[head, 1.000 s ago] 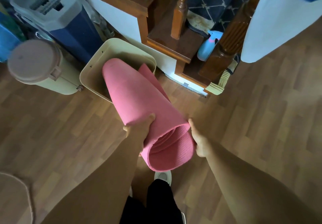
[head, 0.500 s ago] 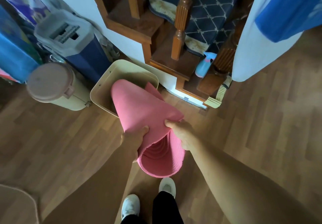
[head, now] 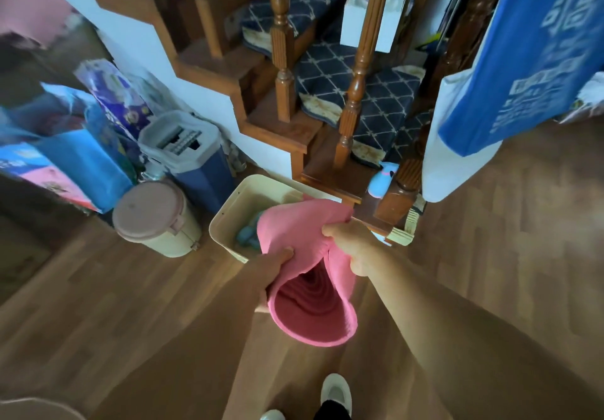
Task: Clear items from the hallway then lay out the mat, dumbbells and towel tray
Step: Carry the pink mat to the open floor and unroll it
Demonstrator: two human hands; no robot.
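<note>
The person holds a rolled pink mat (head: 304,243) in both hands just below the middle of the view, off the floor (head: 130,305). The roll is loose. Its open end faces the camera at 6 o'clock and shows the coiled layers inside. Its far end points to 12 o'clock and covers the right part of a cream bin (head: 233,205); whether it touches the bin cannot be told.

The left hand (head: 273,267) grips the roll at its 9 o'clock side, with the thumb lying on top and the fingers curled underneath. The right hand (head: 354,248) is at the roll's 3 o'clock side, its fingers clamped on the loose outer layer, which bunches into folds there.

Inside the bin, at 9 o'clock from the mat, lies something teal (head: 246,235), too hidden to name.

- At 9 o'clock from the bin stands a cream pail (head: 153,220) with a pinkish lid.
- At 11 o'clock from the bin stands a blue mop bucket (head: 196,161) with a grey top.
- Blue bags (head: 78,164) lean at 9 o'clock in the view.
- Wooden stairs (head: 277,125) with dark patterned carpet rise at 12 o'clock.
- A light blue bottle (head: 382,179) sits by the foot of the stairs, at 1 o'clock from the mat.
- A blue and white cloth (head: 523,60) hangs at 2 o'clock.
- A white shoe (head: 336,390) shows at 6 o'clock.
</note>
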